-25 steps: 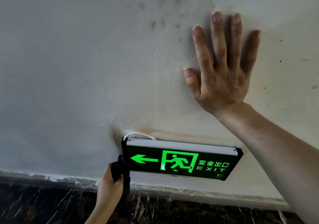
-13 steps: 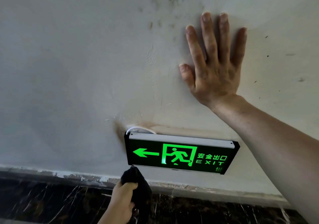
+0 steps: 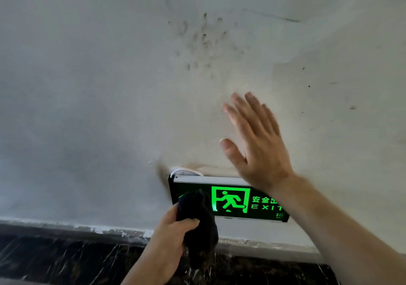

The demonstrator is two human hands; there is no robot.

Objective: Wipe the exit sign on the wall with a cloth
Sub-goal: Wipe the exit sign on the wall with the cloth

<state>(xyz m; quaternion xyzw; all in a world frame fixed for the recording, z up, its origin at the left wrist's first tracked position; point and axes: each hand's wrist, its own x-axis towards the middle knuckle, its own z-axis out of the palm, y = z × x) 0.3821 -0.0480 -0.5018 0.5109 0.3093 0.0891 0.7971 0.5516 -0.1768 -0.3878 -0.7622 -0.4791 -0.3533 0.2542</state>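
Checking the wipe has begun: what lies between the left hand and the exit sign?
In the head view, only the dark cloth, gripped by the left hand, covers the exit sign's left end.

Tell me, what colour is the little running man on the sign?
Bright green, glowing on the black exit sign; the head view shows it clearly.

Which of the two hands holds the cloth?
The left hand, low before the exit sign, grips the dark cloth; the right hand is open and empty.

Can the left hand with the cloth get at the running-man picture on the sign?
Probably yes: the left hand presses the cloth on the exit sign just beside it, with nothing between.
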